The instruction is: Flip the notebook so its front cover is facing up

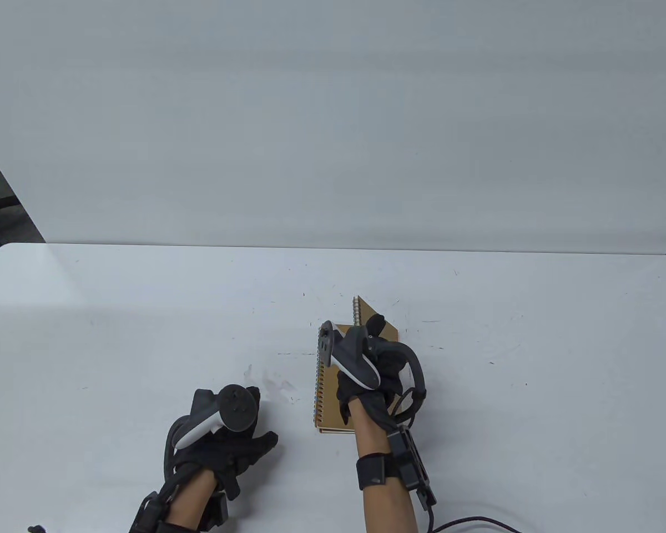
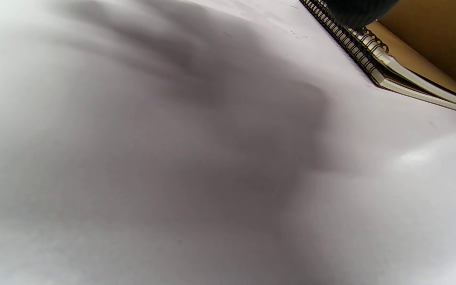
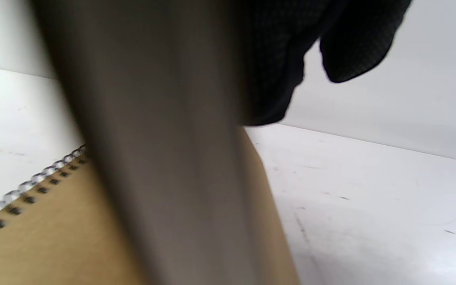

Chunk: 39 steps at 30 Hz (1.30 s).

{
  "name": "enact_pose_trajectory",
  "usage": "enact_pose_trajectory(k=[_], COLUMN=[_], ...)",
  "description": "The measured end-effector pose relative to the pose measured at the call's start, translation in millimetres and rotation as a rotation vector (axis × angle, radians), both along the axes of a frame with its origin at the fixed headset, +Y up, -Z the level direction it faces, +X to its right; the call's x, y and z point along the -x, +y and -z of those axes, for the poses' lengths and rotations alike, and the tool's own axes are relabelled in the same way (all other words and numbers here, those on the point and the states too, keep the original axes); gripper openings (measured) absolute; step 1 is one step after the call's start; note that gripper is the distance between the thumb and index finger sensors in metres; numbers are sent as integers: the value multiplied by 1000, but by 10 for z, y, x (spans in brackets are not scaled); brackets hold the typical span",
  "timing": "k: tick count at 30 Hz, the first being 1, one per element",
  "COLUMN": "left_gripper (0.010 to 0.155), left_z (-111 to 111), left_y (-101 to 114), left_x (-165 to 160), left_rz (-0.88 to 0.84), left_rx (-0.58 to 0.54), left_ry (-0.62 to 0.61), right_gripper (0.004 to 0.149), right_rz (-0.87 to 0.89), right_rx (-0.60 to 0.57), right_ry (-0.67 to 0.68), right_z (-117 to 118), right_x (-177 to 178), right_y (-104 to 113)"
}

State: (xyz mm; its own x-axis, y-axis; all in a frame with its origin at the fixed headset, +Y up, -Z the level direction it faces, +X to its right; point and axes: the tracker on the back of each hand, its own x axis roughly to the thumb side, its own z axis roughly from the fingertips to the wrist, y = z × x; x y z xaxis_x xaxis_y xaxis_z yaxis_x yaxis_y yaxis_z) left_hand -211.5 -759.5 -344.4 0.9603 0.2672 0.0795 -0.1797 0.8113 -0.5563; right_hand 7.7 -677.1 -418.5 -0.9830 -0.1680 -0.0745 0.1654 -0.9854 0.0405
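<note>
A brown spiral notebook point(image 1: 365, 312) is tilted up on edge, spiral side raised. My right hand point(image 1: 373, 333) grips it from above, fingers over its top edge. In the right wrist view it is the blurred brown panel point(image 3: 164, 138) under my gloved fingers point(image 3: 354, 43). A second brown spiral notebook point(image 1: 328, 405) lies flat beneath it, spiral on the left; it also shows in the right wrist view point(image 3: 54, 237) and the left wrist view point(image 2: 410, 93). My left hand point(image 1: 244, 449) rests open on the table, left of the notebooks, holding nothing.
The white table point(image 1: 144, 333) carries small scuff marks. A white backdrop point(image 1: 333, 111) stands behind its far edge. A cable point(image 1: 477, 522) trails from my right wrist at the front edge.
</note>
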Motion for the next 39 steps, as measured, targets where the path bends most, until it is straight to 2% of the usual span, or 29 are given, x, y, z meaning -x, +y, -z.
enact_pose_trajectory(k=[10,14,16,18,20,25,29,33,39], left_gripper=[92,91,91,91,91,92,94,95,95], left_z=[-2,-1,-1,1,1,4,6,-9,-17], left_y=[-13,-16,-13,-13,-13,-16,-28,-30,-56], left_x=[6,6,7,6,5,-7,-46,-87,-133], left_rz=[-6,-3,-2,-2,1,7,26,45,74], left_rx=[26,29,29,27,26,31,24,14,16], left_ry=[8,9,8,7,7,-19,-64,-91,-102], right_gripper=[80,82,82,77,72,72,74,74,76], right_rz=[112,156,165,275,346,291,280,341,383], right_rx=[145,146,199,256,254,89,13,-64,-124], right_ry=[7,8,31,33,25,122,182,196,202], right_z=[139,153,146,136,97,-85,-280,-462,-736], right_x=[291,302,287,249,191,-61,-450,-888,-1463], right_y=[-561,-647,-623,-581,-512,-216,-20,27,-82])
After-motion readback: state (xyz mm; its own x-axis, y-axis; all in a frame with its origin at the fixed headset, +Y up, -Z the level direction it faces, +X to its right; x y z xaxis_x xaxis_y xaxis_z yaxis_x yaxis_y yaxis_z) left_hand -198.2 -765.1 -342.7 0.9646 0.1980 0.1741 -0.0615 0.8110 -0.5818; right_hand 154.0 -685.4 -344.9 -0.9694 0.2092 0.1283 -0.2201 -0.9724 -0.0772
